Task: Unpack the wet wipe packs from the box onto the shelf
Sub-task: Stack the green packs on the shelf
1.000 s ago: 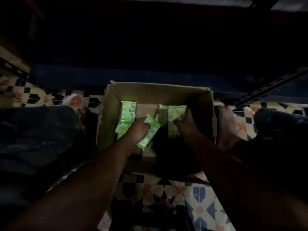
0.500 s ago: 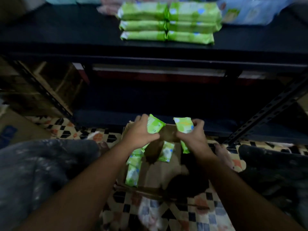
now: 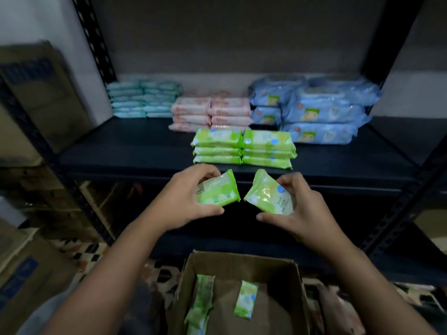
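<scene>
Bright green packs (image 3: 243, 148) sit stacked on the black shelf (image 3: 116, 151), with pale teal (image 3: 144, 99), pink (image 3: 210, 112) and light blue packs (image 3: 316, 110) behind. The box (image 3: 242, 264) is brown; the floor (image 3: 79, 255) shows a black, white and orange geometric tile pattern.

The cardboard box (image 3: 242, 267) runs off the bottom edge, and the cartons (image 3: 41, 97) at left are blurred.
</scene>
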